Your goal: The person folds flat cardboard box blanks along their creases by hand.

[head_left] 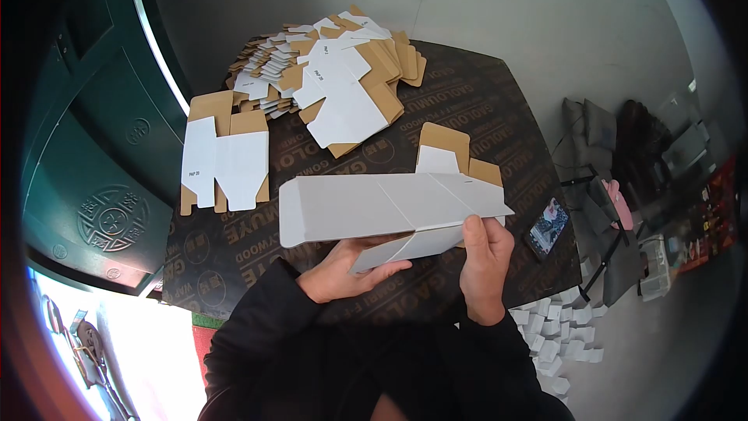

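A long white cardboard piece [351,206], partly folded, is held above the dark table in both hands. My left hand [343,269] is beneath it, with the fingers partly hidden under a lower flap. My right hand [487,261] pinches its right end, thumb on top. Just behind that end, a flat carton blank [444,144] with brown and white flaps lies on the table. Another flat blank [241,160] rests at the table's left side.
A large heap of flat cartons [343,82] covers the back of the printed table [499,101]. A phone [549,226] lies at the right edge. Several small white boxes [557,331] are on the floor at the lower right, chairs [596,136] beyond. A green door [93,148] stands left.
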`<move>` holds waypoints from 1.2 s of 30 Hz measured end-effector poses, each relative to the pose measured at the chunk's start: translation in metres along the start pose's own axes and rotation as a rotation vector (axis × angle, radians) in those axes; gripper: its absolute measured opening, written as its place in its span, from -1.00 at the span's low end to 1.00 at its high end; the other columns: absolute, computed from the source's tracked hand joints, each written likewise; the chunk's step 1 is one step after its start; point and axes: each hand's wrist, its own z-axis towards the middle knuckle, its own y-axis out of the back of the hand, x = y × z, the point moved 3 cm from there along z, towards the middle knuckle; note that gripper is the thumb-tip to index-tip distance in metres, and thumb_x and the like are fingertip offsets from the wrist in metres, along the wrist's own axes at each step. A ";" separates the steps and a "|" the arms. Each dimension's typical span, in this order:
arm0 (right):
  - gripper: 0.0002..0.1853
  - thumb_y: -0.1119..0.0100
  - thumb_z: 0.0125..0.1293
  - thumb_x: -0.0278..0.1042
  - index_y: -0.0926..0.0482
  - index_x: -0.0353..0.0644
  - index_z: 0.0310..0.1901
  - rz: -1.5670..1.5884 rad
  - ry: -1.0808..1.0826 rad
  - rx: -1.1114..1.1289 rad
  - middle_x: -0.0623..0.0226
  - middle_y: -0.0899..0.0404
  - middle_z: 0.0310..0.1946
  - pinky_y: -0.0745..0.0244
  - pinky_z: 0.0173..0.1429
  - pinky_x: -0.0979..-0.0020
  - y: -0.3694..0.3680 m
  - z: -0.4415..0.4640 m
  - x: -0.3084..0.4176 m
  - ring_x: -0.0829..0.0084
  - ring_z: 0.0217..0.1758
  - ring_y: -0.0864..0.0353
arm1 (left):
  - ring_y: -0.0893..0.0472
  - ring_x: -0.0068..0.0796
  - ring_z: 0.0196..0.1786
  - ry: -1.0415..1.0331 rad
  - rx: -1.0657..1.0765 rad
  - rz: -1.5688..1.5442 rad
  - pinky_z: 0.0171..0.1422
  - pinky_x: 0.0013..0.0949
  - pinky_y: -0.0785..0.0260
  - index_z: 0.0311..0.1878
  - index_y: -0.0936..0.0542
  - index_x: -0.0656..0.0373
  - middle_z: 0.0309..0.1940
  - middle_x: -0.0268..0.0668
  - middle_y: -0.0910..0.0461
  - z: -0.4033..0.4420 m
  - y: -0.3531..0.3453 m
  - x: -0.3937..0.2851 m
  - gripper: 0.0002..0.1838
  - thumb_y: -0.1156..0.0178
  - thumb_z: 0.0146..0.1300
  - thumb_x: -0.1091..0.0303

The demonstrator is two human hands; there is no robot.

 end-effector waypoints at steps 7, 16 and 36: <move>-0.73 -0.05 0.32 -0.40 -0.53 -0.43 -0.46 0.165 -0.120 -0.046 0.43 -0.46 -0.53 -0.21 -0.17 0.59 0.000 0.006 -0.010 0.66 -0.41 -0.28 | -0.53 -0.12 0.06 0.039 0.117 -0.132 0.18 -0.25 -0.36 0.23 -0.41 0.20 0.15 -0.03 -0.47 0.006 0.001 0.004 -0.39 -0.36 0.12 0.27; -0.76 -0.13 0.25 -0.48 -0.47 -0.36 -0.57 -0.036 0.055 0.022 0.45 -0.42 -0.57 -0.18 -0.27 0.57 0.001 -0.006 -0.030 0.63 -0.42 -0.22 | -0.45 -0.05 0.19 0.445 -0.058 -0.968 0.33 -0.04 -0.24 0.36 -0.20 0.26 0.22 0.03 -0.39 -0.033 0.010 0.039 -0.19 -0.36 0.08 0.31; -0.86 -0.32 0.13 -0.41 -0.57 -0.27 -0.45 -0.555 0.437 0.135 0.40 -0.45 -0.61 -0.28 -0.17 0.39 -0.002 0.003 -0.026 0.39 -0.43 -0.31 | -0.56 0.03 0.04 0.644 -0.255 -0.714 0.14 -0.11 -0.48 0.35 -0.14 0.33 0.15 0.14 -0.41 -0.004 0.012 0.026 -0.30 -0.24 0.24 0.36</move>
